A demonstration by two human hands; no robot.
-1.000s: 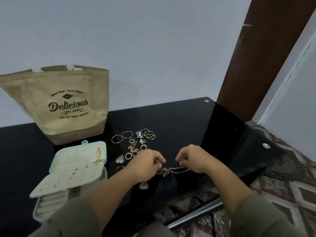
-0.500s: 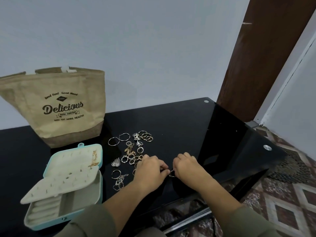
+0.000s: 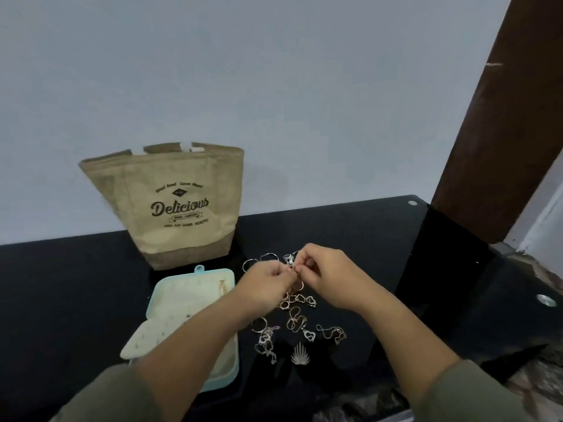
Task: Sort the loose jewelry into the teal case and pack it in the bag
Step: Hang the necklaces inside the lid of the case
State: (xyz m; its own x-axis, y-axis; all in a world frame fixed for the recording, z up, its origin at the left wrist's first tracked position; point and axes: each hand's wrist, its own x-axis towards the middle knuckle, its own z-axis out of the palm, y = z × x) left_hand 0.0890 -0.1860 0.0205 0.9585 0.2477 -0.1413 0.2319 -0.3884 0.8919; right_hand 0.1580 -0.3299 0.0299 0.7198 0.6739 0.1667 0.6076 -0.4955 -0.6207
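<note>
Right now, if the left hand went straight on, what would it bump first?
Probably the right hand: the left hand points toward it, both pinching one small jewelry piece between them. Depth unclear.

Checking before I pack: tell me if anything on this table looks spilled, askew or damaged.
Nothing looks damaged. The loose jewelry lies in a tangled heap on the black table, right of the open teal case; that mess is the job itself. The bag stands upright.
</note>
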